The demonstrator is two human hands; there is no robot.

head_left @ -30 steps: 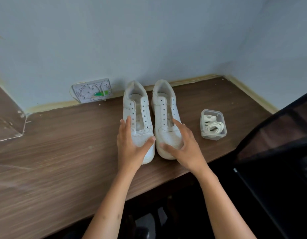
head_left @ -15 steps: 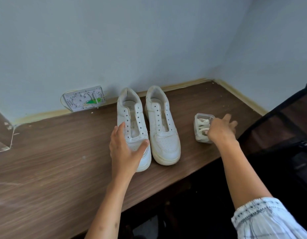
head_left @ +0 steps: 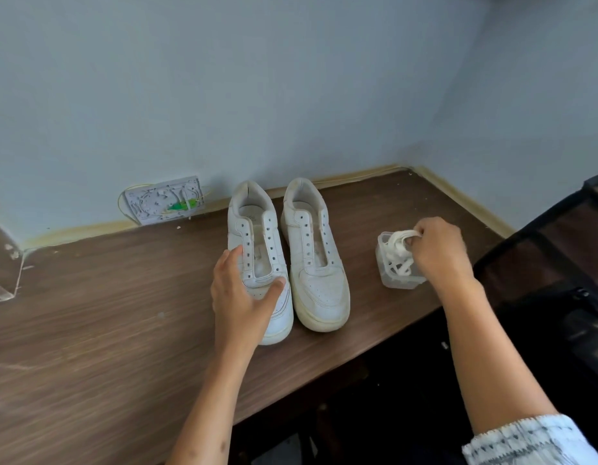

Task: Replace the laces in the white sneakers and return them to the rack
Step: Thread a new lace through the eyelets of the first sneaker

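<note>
Two white sneakers without laces stand side by side on the wooden tabletop, toes toward me. My left hand rests on the toe of the left sneaker, fingers along its outer side and thumb across the toe box. The right sneaker stands free. To its right sits a small clear plastic container holding white laces. My right hand pinches a loop of those laces at the container's top.
A white wall plate with a green part leans at the wall behind the sneakers. A clear acrylic piece stands at the far left. A black mesh chair is at the right, past the table edge.
My right hand left the right sneaker's toe, moved right to the container and took hold of the laces. My left hand stayed on the left sneaker.
</note>
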